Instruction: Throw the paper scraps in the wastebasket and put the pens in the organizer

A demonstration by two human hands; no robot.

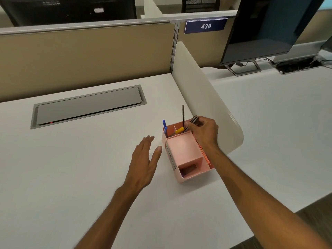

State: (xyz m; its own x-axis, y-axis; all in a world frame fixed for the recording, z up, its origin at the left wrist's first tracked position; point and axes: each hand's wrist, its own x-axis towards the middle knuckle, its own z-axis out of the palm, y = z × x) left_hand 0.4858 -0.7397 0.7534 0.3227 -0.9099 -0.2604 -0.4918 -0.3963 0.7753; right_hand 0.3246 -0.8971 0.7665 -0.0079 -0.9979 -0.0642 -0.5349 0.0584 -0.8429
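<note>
- The step in hand looks like the pen step: the right hand (203,131) is over the far end of the pink organizer (186,151), feeding a small bundle of dark pens (193,121) into a back compartment.
- The fingers (188,125) of that hand are pinched on the bundle, which leans toward the far right, upper ends above the rim, lower ends already inside.
- One dark pen (183,115) stands upright in the same end; two blue pens (165,127) sit in the far-left slot, and a yellow-handled item (179,130) lies slanted between them.
- The left hand (145,159) hovers flat and released above the worktop (71,159), palm down, fingers spread and grasping nothing, just beside the organizer's left wall, not clearly touching it.
- Both forearms reach in from the near edge; the right crosses along the organizer's right side, by the white divider panel (206,97).
- Next, judging from this, the bundle needs lowering until it settles, then the pinch opens; the left hand is placed to steady the organizer if it slides.
- No paper scraps or wastebasket are in view, and no loose pens lie on the worktop, so the task seems near its end.
- The large middle compartment is bare.
</note>
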